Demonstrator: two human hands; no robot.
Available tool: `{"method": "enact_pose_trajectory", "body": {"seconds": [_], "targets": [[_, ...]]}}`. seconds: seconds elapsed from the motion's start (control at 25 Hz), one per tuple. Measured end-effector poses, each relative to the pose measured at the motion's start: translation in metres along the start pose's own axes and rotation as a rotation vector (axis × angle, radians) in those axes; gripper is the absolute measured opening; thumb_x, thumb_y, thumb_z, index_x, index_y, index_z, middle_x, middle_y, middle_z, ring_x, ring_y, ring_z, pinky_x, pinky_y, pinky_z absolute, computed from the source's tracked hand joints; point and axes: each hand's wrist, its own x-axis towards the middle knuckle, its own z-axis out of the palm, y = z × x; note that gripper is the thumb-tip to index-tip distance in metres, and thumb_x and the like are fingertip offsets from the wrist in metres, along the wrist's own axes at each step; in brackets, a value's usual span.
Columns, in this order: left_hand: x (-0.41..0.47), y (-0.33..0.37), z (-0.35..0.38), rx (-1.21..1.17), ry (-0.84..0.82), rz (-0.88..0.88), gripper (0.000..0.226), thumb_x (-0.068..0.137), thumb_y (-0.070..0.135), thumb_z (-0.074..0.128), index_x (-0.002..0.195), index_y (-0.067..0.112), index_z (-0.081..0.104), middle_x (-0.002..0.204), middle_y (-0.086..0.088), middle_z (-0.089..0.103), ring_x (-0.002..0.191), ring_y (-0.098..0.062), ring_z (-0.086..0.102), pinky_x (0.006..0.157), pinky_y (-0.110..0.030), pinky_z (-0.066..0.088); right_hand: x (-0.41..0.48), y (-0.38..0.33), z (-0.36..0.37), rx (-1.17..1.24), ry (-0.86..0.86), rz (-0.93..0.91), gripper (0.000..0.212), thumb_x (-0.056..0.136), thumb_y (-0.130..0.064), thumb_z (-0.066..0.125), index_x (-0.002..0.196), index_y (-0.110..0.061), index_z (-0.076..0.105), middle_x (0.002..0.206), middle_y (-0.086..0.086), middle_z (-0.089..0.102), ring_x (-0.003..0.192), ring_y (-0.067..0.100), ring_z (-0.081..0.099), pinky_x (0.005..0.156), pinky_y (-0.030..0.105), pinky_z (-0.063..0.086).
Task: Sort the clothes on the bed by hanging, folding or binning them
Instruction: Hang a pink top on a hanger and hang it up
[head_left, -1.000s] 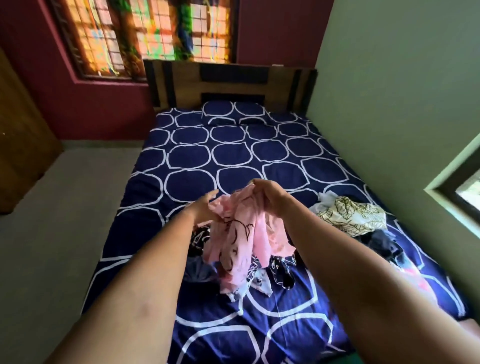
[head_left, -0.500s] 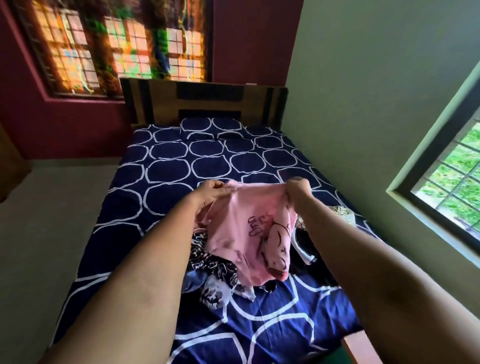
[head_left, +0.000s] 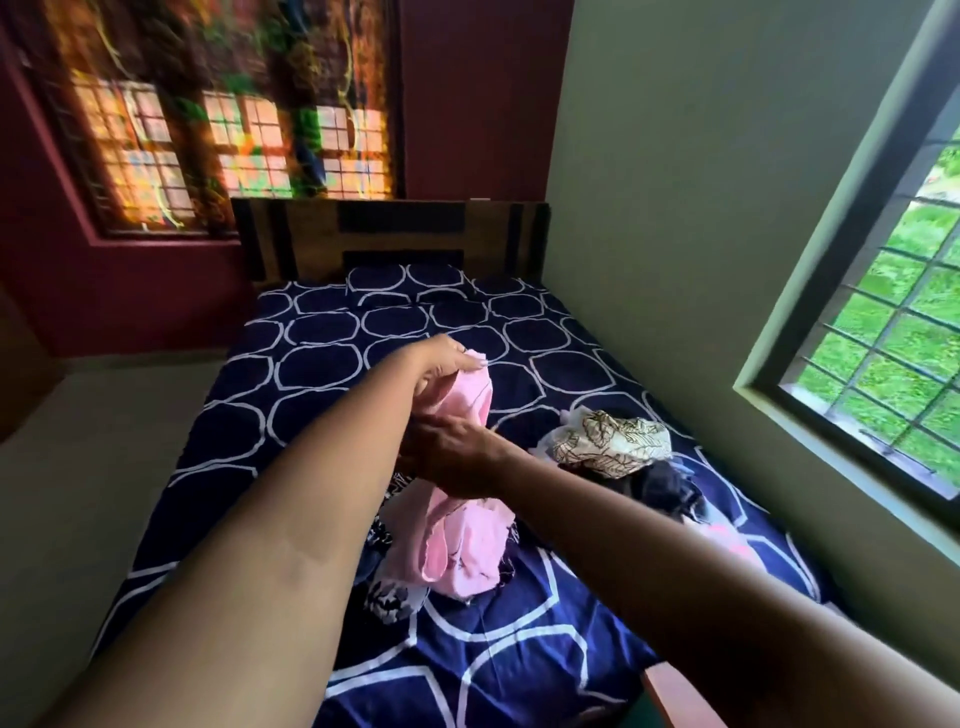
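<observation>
right hand (head_left: 452, 457) now crossing under left hand (head_left: 441, 364) | both gripping pink garment (head_left: 462, 540) | right fingers hidden behind left forearm

Dim room, bright window (head_left: 883, 312), motion blur

left hand (head_left: 441, 364) raised pinching, right hand (head_left: 452, 457) clutching below
</observation>
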Motion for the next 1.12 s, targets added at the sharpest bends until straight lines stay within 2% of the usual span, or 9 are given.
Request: {"method": "enact_pose_trajectory", "body": {"seconds": [0.08,0.2,0.28,0.36,0.52,0.64,0.76,0.96,1.12], "targets": [[-0.009,0.015,0.008,0.033,-0.031,-0.008,0.038,0.091,0.036,0.063,0.121,0.014,0.060,0.116,-0.010,0.060,0.091,-0.023,0.058,0.074,-0.028,0.043,-0.013,-0.004,-0.019,0.026,-0.174,0.167,0.047,0.091,-0.024,0.057,0.137,-0.018,0.049,0.143,0.006,0.047,0.132,0.023,0.042,0.085,0.005,0.029],[-0.023,0.029,0.016,0.038,-0.056,-0.032,0.041,0.087,0.034,0.067,0.120,0.010,0.060,0.118,-0.014,0.063,0.095,-0.027,0.062,0.082,-0.037,0.052,-0.025,0.000,-0.041,0.092,-0.366,0.150,0.054,0.089,-0.021,0.063,0.139,-0.016,0.045,0.144,0.007,0.044,0.133,0.023,0.039,0.074,0.001,0.028],[-0.035,0.035,0.021,0.045,-0.042,-0.031,0.043,0.088,0.033,0.067,0.122,0.007,0.060,0.117,-0.015,0.063,0.102,-0.032,0.063,0.087,-0.042,0.052,-0.038,0.003,-0.053,-0.268,-0.647,-0.068,0.054,0.090,-0.042,0.058,0.140,-0.025,0.045,0.148,0.001,0.040,0.142,0.028,0.025,0.111,0.025,0.028],[-0.047,0.038,0.025,0.029,-0.016,-0.028,0.038,0.089,0.032,0.066,0.116,0.006,0.061,0.111,-0.016,0.065,0.096,-0.033,0.064,0.078,-0.040,0.053,-0.051,-0.001,-0.061,-0.618,-0.763,-0.252,0.060,0.089,-0.059,0.048,0.141,-0.031,0.041,0.152,-0.002,0.032,0.146,0.033,0.011,0.116,0.056,0.011],[-0.069,0.038,0.035,0.033,0.025,-0.052,0.033,0.089,0.030,0.066,0.111,0.006,0.062,0.102,-0.016,0.066,0.085,-0.033,0.066,0.070,-0.041,0.055,-0.082,-0.001,-0.079,-0.679,-0.703,-0.309,0.047,0.100,-0.027,0.039,0.146,-0.019,0.033,0.158,0.004,0.018,0.147,0.030,0.002,0.119,0.047,0.003],[-0.087,0.042,0.048,0.025,0.067,-0.052,0.027,0.091,0.030,0.063,0.108,0.009,0.062,0.090,-0.010,0.062,0.071,-0.024,0.060,0.055,-0.028,0.049,-0.100,-0.003,-0.078,-0.750,-0.508,-0.389,0.033,0.097,-0.014,0.044,0.127,-0.018,0.057,0.141,0.002,0.049,0.141,0.028,0.029,0.119,0.044,0.012],[-0.101,0.040,0.062,-0.112,0.126,-0.004,0.033,0.095,0.041,0.055,0.107,0.012,0.063,0.089,-0.008,0.063,0.067,-0.018,0.058,0.054,-0.024,0.045,-0.107,-0.007,-0.078,-0.441,-0.394,-0.204,0.025,0.094,-0.011,0.048,0.105,-0.018,0.070,0.111,0.000,0.069,0.122,0.027,0.053,0.117,0.043,0.023],[-0.129,0.006,0.083,-0.289,0.293,0.069,0.039,0.099,0.052,0.034,0.105,0.026,0.062,0.104,0.002,0.067,0.082,-0.014,0.061,0.063,-0.024,0.038,-0.118,0.009,-0.085,0.513,-0.187,0.715,0.029,0.092,-0.030,0.055,0.114,-0.013,0.062,0.111,0.005,0.065,0.104,0.024,0.061,0.080,0.031,0.046],[-0.159,-0.058,0.108,-0.409,0.379,0.080,0.057,0.083,0.074,0.041,0.098,0.024,0.064,0.092,0.000,0.067,0.082,-0.020,0.062,0.070,-0.029,0.048,-0.127,0.024,-0.104,0.833,0.023,0.854,0.024,0.094,-0.019,0.054,0.108,-0.004,0.067,0.091,0.003,0.063,0.084,0.016,0.058,0.066,0.020,0.047]]}}
